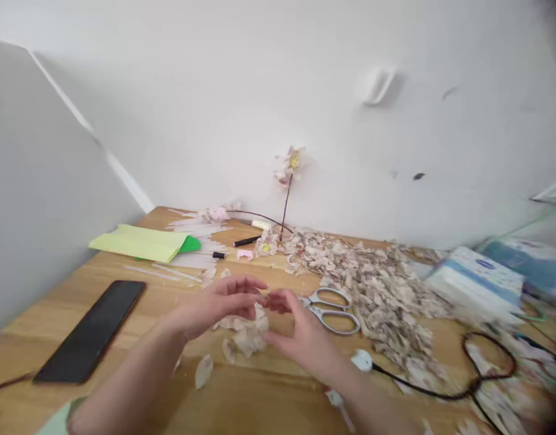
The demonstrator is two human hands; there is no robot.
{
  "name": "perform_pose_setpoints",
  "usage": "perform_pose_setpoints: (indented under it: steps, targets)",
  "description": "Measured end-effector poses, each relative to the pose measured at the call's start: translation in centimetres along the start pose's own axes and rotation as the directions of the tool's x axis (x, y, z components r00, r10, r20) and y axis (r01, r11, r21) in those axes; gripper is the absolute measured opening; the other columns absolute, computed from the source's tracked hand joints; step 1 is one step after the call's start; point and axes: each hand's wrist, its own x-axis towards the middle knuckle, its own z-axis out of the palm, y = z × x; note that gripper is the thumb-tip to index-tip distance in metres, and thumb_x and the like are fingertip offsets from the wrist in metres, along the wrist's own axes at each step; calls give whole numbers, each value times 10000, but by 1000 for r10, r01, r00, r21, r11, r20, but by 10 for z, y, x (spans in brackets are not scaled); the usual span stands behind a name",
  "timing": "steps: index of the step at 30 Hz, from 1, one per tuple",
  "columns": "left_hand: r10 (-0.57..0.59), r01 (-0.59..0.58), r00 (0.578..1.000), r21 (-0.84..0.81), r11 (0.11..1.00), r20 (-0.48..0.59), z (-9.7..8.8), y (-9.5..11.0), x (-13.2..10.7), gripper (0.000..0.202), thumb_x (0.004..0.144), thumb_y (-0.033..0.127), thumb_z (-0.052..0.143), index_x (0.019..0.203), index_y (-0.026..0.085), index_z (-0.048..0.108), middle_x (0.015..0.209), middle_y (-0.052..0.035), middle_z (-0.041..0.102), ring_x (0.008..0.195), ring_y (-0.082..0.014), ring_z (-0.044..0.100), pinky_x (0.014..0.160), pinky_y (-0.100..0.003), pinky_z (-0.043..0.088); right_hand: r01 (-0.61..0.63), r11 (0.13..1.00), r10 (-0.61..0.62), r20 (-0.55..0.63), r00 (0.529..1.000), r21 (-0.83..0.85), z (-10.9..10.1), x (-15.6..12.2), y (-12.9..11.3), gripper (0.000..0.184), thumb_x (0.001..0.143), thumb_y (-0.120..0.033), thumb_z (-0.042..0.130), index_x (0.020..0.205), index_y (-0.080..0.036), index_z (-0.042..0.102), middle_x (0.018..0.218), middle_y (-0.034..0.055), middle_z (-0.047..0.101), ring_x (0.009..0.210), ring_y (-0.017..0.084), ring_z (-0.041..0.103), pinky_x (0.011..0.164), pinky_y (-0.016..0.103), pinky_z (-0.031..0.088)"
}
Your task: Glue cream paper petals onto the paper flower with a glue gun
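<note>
I'm reading cream petals (249, 336) tinged pink, and a heap (373, 296) mottled cream and brown, across a honey-toned, grained bench (242, 402). Beyond sit a pale yellow-green paper (139, 243) with a vivid green edge, silver scissors (316, 311), a black cord (423, 389), and a white box (475, 284) striped blue.

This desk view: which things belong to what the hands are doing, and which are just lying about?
Seemingly in use:
left hand, right hand, crumpled pale petals, heap of loose petals, steel scissors.

Just lying about:
black smartphone, yellow-green folded paper, black marker, white and blue box, black cable.
</note>
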Motion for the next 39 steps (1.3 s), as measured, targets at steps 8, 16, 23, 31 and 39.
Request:
perform_pose_setpoints:
  steps: [8, 16, 23, 31, 39]
  targets:
    - [87, -97, 989, -78, 992, -121, 1, 6, 1, 369, 673, 116, 631, 1025, 204, 559, 758, 43, 500, 669, -81, 486, 628, -217, 392, 32, 969, -22, 45, 999, -243, 29, 11, -2, 277, 668, -118, 637, 920, -206, 562, 918, 39, 622, 902, 232, 528, 787, 362, 389]
    - [207, -217, 973, -92, 972, -105, -18, 18, -14, 328, 733, 148, 620, 1031, 277, 575, 794, 50, 511, 738, -74, 536, 752, -231, 438, -124, 987, 123, 19, 992, 98, 12, 8, 0, 178, 781, -171, 501, 940, -224, 445, 822, 4, 619, 759, 144, 604, 698, 279, 464]
    - [172, -131, 909, 131, 983, -380, -43, 20, -15, 231, 620, 267, 745, 847, 237, 713, 822, 2, 678, 763, -126, 598, 764, -260, 486, -301, 947, 222, 449, 865, 112, 9, -3, 20, 168, 646, -85, 569, 772, -194, 547, 667, -26, 605, 616, 134, 598, 576, 242, 473]
    - [260, -95, 797, 312, 945, -545, -59, 12, -15, 222, 602, 375, 728, 755, 215, 711, 730, 5, 696, 657, -121, 600, 678, -254, 504, -146, 979, 186, 327, 926, -141, 6, 3, 11, 213, 688, -59, 498, 798, -199, 615, 820, 24, 670, 743, 161, 606, 657, 255, 433]
    - [306, 2, 767, 480, 877, -564, -61, 18, -19, 217, 610, 405, 691, 673, 200, 661, 616, 4, 665, 599, -138, 603, 601, -247, 462, -136, 974, 175, 220, 960, -183, -20, -1, 8, 244, 759, -64, 427, 883, -213, 577, 934, 35, 669, 856, 158, 613, 743, 268, 439]
